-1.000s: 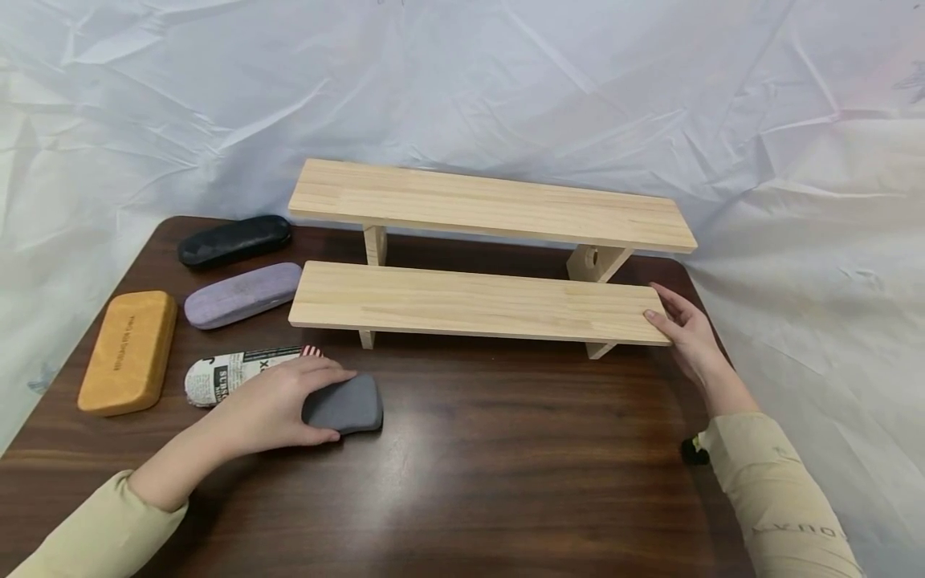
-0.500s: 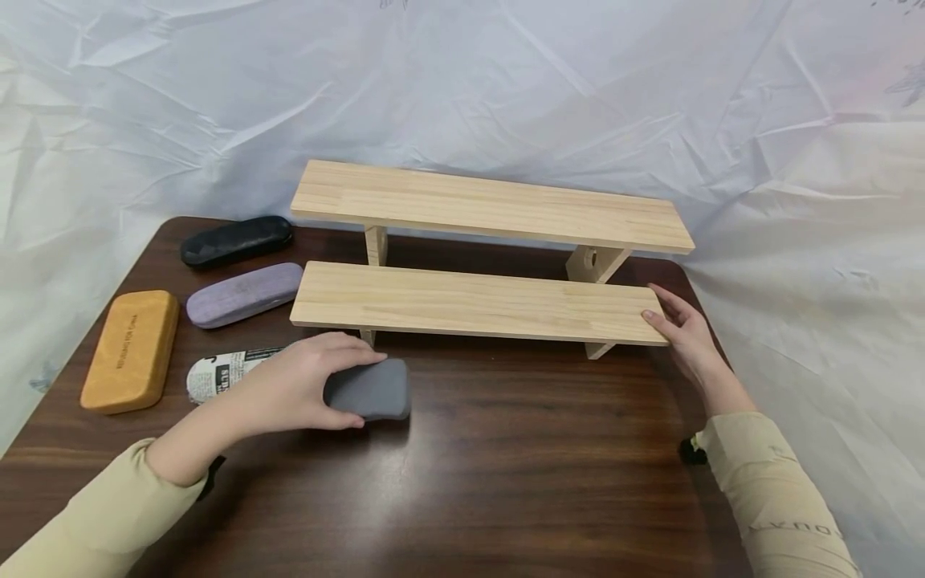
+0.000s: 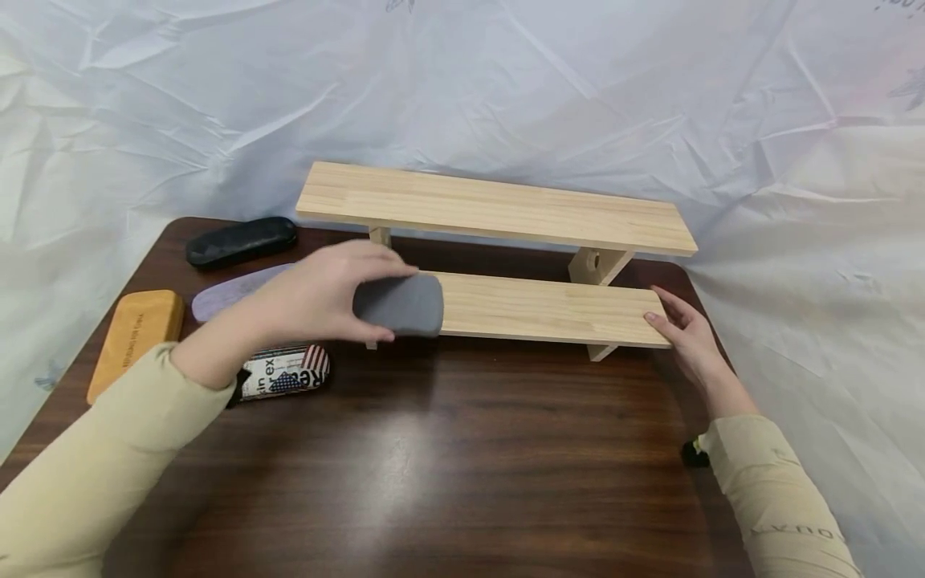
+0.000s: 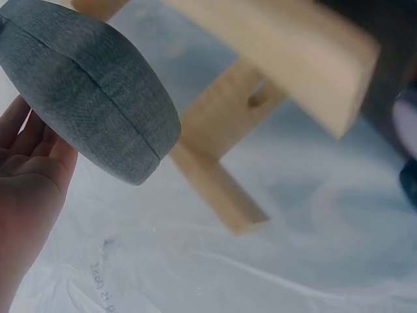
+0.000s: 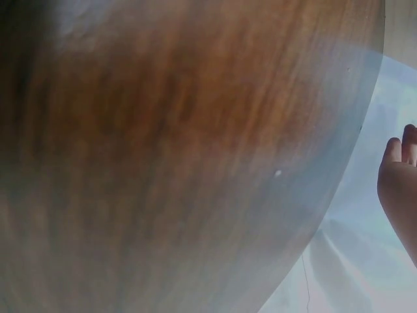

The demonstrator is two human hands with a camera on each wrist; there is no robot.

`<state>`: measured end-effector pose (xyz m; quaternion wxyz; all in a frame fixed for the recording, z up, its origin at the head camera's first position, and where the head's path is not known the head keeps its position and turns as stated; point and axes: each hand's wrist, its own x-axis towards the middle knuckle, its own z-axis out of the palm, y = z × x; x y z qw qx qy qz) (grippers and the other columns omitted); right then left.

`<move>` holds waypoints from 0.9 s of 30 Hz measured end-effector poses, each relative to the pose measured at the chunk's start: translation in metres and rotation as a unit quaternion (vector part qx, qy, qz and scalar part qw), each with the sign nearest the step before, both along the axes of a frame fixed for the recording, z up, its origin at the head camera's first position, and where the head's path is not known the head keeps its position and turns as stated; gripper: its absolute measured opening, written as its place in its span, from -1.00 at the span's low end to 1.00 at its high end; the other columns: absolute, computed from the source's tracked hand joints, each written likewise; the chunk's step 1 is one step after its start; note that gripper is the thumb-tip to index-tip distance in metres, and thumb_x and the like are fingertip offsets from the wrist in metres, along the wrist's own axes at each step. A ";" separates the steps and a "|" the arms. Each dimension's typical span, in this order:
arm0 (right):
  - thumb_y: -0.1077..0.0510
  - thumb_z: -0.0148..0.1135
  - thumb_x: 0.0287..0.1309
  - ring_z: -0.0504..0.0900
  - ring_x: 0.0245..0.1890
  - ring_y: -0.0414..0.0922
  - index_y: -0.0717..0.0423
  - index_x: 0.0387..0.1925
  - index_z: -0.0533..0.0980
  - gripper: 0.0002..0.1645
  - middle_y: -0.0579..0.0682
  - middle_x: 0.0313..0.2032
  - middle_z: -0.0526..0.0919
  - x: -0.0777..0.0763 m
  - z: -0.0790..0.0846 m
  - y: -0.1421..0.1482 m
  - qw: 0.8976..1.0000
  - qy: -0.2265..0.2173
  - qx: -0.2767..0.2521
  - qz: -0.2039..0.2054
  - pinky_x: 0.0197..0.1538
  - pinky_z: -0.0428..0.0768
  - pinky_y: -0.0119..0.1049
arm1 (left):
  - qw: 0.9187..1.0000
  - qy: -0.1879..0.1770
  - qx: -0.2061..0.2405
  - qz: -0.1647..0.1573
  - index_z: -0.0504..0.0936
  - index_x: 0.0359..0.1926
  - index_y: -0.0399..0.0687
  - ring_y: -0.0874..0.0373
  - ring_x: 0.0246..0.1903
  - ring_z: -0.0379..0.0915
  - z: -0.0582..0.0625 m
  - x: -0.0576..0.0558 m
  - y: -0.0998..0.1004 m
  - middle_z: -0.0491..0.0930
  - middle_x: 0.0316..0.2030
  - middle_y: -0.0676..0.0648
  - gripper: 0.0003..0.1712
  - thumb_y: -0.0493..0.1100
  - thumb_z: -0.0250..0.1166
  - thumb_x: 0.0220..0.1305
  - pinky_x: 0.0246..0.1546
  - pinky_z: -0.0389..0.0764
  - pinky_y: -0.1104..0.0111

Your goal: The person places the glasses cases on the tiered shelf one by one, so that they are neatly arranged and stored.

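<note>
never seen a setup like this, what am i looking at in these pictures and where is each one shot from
There is no machine here: a person works with two bare hands. The wide view comes from a camera worn on the head, looking forward and down. The other two views come from cameras on the wrists: the left one shows the held case close up, the right one mostly tabletop.

The left hand holds a grey glasses case; in the head view it hides the left end of the lower board. The right hand grips that board's other end, part of a two-tier wooden shelf on a dark wooden table. To the left lie four more cases: black, lavender, tan-orange and newsprint-patterned.
</note>
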<state>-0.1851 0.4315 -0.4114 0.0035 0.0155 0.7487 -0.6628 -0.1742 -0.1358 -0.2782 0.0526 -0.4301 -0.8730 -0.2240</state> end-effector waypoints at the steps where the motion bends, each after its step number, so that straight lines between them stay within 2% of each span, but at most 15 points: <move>1: 0.30 0.24 0.49 0.56 0.02 -0.43 0.07 0.64 0.22 -0.21 -0.36 0.12 0.51 0.000 0.000 0.000 1.000 0.001 0.000 -0.001 -0.05 0.62 -0.66 | 1.000 0.002 -0.002 -0.002 0.67 0.30 -0.15 -0.09 0.18 0.61 0.007 -0.006 0.002 0.70 0.17 -0.18 -0.20 -0.06 0.70 0.02 0.17 0.66 -0.02; 7: 0.30 0.24 0.49 0.56 0.01 -0.45 0.05 0.64 0.24 -0.21 -0.37 0.12 0.51 0.002 0.000 0.002 1.000 0.002 0.005 -0.003 -0.05 0.61 -0.67 | 1.000 -0.012 -0.024 -0.005 0.64 0.31 -0.25 -0.15 0.19 0.60 0.036 -0.042 0.018 0.68 0.20 -0.26 -0.22 -0.11 0.67 0.07 0.21 0.61 -0.04; 12: 0.31 0.25 0.48 0.55 -0.03 -0.47 0.06 0.65 0.22 -0.19 -0.36 0.10 0.51 0.002 -0.001 0.001 1.000 -0.002 0.007 -0.003 -0.07 0.62 -0.66 | 0.999 -0.022 -0.038 -0.015 0.62 0.34 -0.28 -0.15 0.16 0.57 0.052 -0.069 0.030 0.66 0.21 -0.29 -0.22 -0.13 0.63 0.11 0.20 0.59 -0.02; 16: 0.30 0.25 0.49 0.54 -0.02 -0.47 0.11 0.66 0.18 -0.17 -0.36 0.10 0.51 0.002 -0.001 0.001 1.000 -0.001 0.013 -0.003 -0.07 0.61 -0.66 | 0.998 -0.031 -0.043 -0.017 0.59 0.37 -0.29 -0.15 0.14 0.55 0.058 -0.089 0.041 0.65 0.22 -0.31 -0.21 -0.15 0.61 0.13 0.17 0.57 -0.02; 22: 0.30 0.25 0.49 0.54 -0.03 -0.49 0.13 0.66 0.17 -0.17 -0.37 0.09 0.51 0.004 0.000 0.000 1.000 -0.005 0.016 -0.005 -0.08 0.61 -0.66 | 0.998 -0.044 -0.044 -0.013 0.57 0.38 -0.33 -0.17 0.21 0.53 0.060 -0.119 0.057 0.63 0.27 -0.34 -0.20 -0.17 0.60 0.15 0.26 0.53 0.01; 27: 0.26 0.25 0.50 0.55 0.00 -0.45 0.18 0.66 0.14 -0.16 -0.37 0.09 0.51 0.005 0.001 0.000 1.000 -0.006 0.023 -0.008 -0.07 0.60 -0.66 | 0.996 -0.067 -0.059 0.003 0.54 0.43 -0.27 -0.13 0.31 0.49 0.060 -0.134 0.072 0.58 0.36 -0.29 -0.18 -0.13 0.59 0.18 0.38 0.49 0.05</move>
